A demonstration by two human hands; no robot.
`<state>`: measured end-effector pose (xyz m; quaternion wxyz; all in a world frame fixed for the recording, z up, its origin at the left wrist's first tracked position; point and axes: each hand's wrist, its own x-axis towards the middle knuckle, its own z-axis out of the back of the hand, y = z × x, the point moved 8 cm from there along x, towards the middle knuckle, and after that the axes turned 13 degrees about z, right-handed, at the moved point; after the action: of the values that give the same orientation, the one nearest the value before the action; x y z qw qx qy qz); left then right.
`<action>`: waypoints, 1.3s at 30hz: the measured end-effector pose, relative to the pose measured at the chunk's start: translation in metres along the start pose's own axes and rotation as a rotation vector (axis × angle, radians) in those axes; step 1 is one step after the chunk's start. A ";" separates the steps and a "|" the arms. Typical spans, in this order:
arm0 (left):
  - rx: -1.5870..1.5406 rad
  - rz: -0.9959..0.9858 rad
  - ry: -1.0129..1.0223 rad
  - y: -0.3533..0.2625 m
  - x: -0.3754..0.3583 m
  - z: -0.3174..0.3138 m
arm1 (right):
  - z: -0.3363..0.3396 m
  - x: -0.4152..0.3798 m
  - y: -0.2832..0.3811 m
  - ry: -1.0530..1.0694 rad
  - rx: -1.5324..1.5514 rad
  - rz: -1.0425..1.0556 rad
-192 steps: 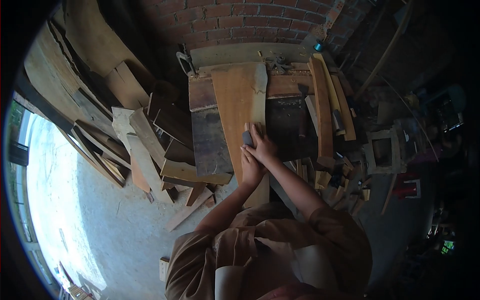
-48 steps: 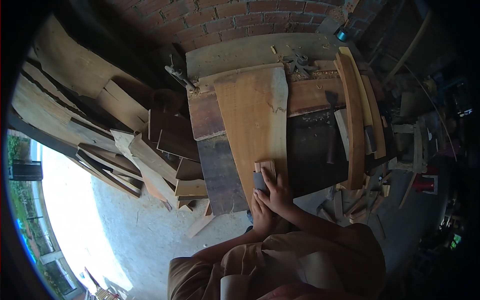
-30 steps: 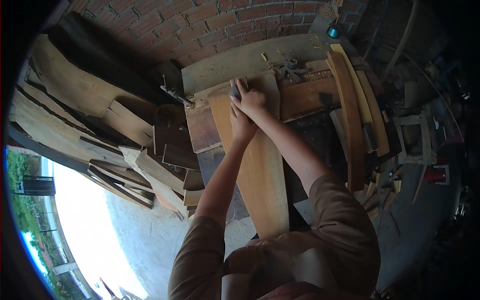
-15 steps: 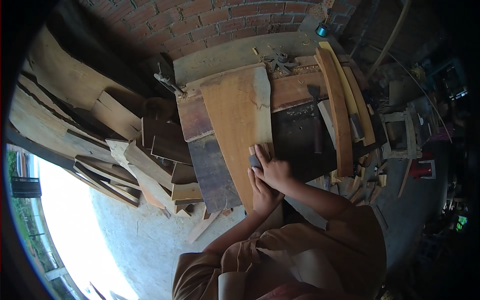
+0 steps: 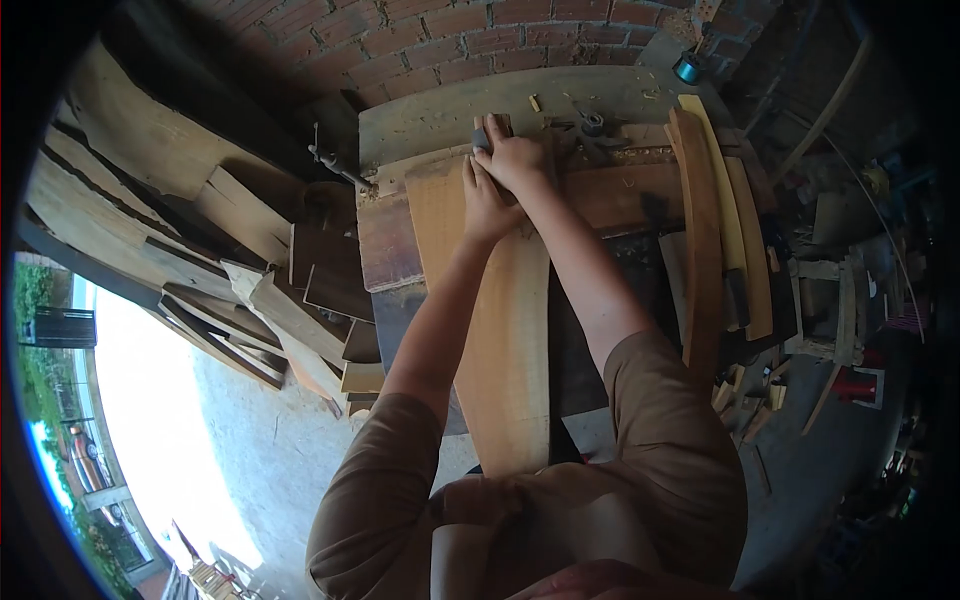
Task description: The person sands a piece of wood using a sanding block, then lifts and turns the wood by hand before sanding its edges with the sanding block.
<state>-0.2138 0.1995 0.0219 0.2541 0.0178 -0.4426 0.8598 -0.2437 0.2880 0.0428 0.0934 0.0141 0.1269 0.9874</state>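
Note:
A long pale-brown board, wider toward its far end, lies lengthwise on the workbench. At its far end my right hand is closed on a small block with a dark grey side, pressed down to the wood. Just behind it and to the left, my left hand rests against the block's near end, its fingers pressed together and pointing away from me. Both arms are stretched forward over the board. The block's underside is hidden.
Curved wooden strips lie on the bench's right side. A metal clamp stands at the left edge. Wood offcuts are piled left of the bench. A brick wall rises behind, with a blue spool near it.
Both hands have slid away from me along the board with the block, from its near part to its far end. The arms are now extended, and the view has shifted slightly.

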 end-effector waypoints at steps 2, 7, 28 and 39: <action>0.024 -0.005 0.000 -0.013 -0.046 0.005 | -0.006 -0.047 0.003 0.084 0.023 -0.011; -0.010 0.147 0.110 -0.054 -0.247 0.030 | -0.025 -0.244 0.050 0.019 0.014 0.088; -0.098 0.154 0.159 -0.057 -0.263 0.029 | -0.022 -0.266 0.042 -0.029 0.171 0.019; -0.007 0.173 0.196 -0.057 -0.251 0.028 | -0.026 -0.257 0.037 -0.004 0.170 -0.010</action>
<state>0.0250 0.0995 0.0176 0.2213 -0.1054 -0.4184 0.8745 0.0004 0.1983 0.0264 0.0971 0.0231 0.2103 0.9725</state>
